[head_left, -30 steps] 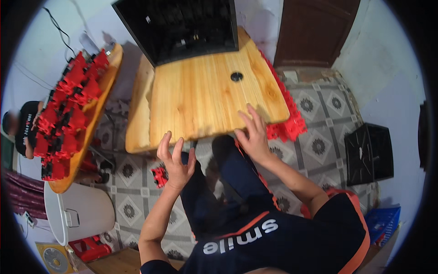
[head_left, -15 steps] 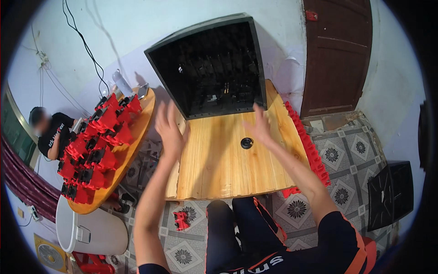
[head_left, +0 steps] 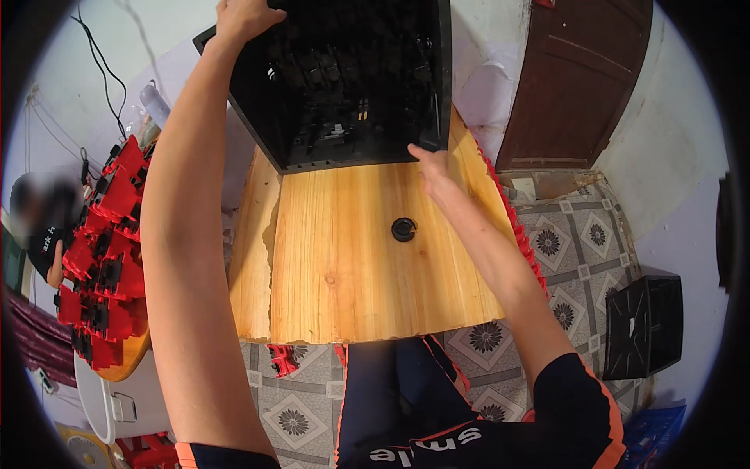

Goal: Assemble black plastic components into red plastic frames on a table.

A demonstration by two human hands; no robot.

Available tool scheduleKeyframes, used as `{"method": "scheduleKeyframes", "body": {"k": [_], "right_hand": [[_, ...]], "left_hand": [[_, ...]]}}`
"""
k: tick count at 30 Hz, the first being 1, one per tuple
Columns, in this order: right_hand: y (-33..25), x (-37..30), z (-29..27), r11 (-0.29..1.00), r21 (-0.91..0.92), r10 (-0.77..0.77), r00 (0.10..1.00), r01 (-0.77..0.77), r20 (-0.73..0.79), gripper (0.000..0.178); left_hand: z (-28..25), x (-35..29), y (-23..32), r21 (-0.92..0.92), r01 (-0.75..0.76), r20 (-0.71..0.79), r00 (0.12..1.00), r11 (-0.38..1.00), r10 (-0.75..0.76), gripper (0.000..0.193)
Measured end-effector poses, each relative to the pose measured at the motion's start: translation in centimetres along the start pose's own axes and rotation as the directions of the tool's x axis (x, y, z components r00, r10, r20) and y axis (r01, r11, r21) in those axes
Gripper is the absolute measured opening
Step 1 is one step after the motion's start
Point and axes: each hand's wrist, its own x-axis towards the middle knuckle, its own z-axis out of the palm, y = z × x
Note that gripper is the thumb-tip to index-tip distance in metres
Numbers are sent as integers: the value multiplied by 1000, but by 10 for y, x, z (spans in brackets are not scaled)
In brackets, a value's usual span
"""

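Note:
A large black plastic crate (head_left: 351, 166) stands on its side on the wooden tabletop (head_left: 351, 266), its open face towards me. Black parts show dimly inside. High at the crate's left, my left hand (head_left: 246, 19) grips the upper rim, thumb over the front; some fingers are cut off by the picture's top. My right hand (head_left: 432, 162) is at the lower right corner, thumb laid on the edge and other fingers mostly hidden. A small round black ring-like piece (head_left: 404, 229) lies on the wood between my forearms.
Red and black plastic parts (head_left: 117, 258) are piled on a left-hand table, a seated person (head_left: 47, 227) beyond. Below it stands a white bin (head_left: 125, 406). Red parts (head_left: 531, 250) line my table's right side; a black crate (head_left: 644, 328) is on the tiled floor.
Both hands have moved from in front of the crate onto it, the left to its upper rim and the right to its lower right corner. My view has shifted.

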Motion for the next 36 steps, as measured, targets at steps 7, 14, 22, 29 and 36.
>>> {"method": "scheduleKeyframes", "body": {"k": [7, 14, 22, 29, 36], "right_hand": [[7, -42, 41, 946, -304, -151, 982, 111, -110, 120], [24, -51, 57, 939, -254, -249, 967, 230, -45, 126], [28, -49, 56, 819, -531, -318, 943, 218, -103, 129], [30, -46, 77, 798, -548, -360, 928, 252, -96, 132], [45, -28, 109, 681, -719, -359, 919, 137, -165, 126]], "left_hand": [[34, -12, 46, 501, 331, -113, 941, 800, -318, 71], [40, -19, 43, 365, 276, -310, 937, 889, -163, 39], [31, -56, 83, 353, 272, -529, 847, 895, -49, 21], [30, -52, 66, 320, 238, -536, 843, 917, -32, 22], [38, -41, 66, 338, 259, -534, 844, 905, -42, 22]]}}
